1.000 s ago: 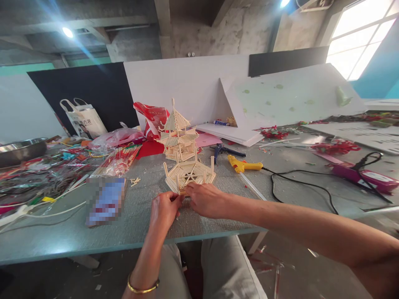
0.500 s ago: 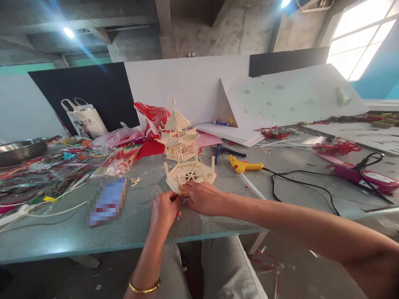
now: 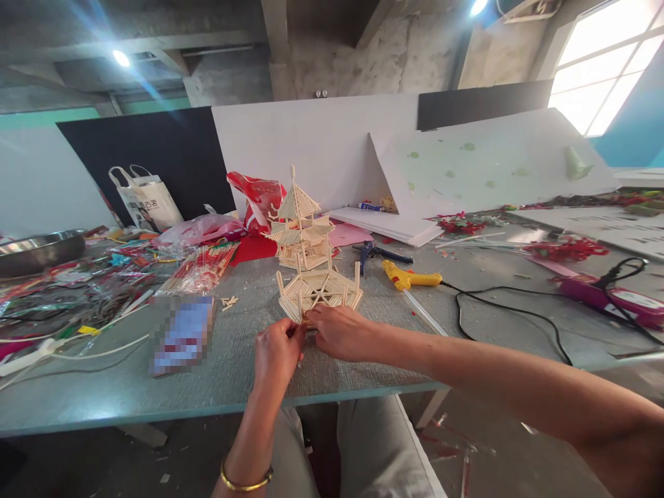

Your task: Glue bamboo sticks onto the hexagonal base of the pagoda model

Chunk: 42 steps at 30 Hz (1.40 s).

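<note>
A hexagonal platform of pale wooden sticks (image 3: pixel 332 282), with short posts standing at its corners, rests on the table in front of me. My left hand (image 3: pixel 277 351) is closed at the platform's near edge, thumb and fingers pinched together; what lies between them is hidden. Beside it, my right hand (image 3: pixel 339 332) bends its fingers over the same near edge, gripping the platform there. Behind the platform stands a tiered stick pagoda (image 3: pixel 301 225) with a pointed roof. A few short cut sticks (image 3: pixel 229 302) lie to the left.
A yellow glue gun (image 3: pixel 409 277) with a black cord lies right of the platform, near dark blue-handled pliers (image 3: pixel 384 254). Bundled sticks (image 3: pixel 205 266) and plastic wrappers cover the left side. A purple power strip (image 3: pixel 609 301) sits far right; a metal bowl (image 3: pixel 44 252) far left.
The view has shifted slightly, so everything appears a little further right. Both hands stay at the platform's near edge with hardly any movement.
</note>
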Each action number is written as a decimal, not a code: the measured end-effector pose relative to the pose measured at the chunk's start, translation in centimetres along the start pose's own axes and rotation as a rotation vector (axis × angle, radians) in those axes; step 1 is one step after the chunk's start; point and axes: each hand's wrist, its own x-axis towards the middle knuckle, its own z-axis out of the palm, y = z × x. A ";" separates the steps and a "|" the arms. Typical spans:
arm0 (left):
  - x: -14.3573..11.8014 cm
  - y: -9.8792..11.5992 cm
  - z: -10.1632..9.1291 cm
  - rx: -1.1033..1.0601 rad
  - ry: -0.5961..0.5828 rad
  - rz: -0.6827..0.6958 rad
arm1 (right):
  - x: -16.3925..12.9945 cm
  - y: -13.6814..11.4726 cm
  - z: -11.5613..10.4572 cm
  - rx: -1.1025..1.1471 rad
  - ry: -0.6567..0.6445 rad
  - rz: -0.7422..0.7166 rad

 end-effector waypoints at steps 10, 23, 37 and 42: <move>0.0 0.1 0.5 0.129 0.055 0.033 | 0.0 -0.2 0.0 -0.041 -0.019 0.020; 0.0 -0.2 0.6 0.112 0.061 0.054 | 0.0 -0.4 -0.4 -0.064 -0.042 0.022; 0.1 -0.2 0.6 0.133 0.059 0.039 | 0.1 -0.2 0.1 -0.095 -0.008 -0.003; 0.1 -0.3 0.6 0.146 0.062 0.053 | 0.2 0.1 0.5 -0.110 0.012 -0.027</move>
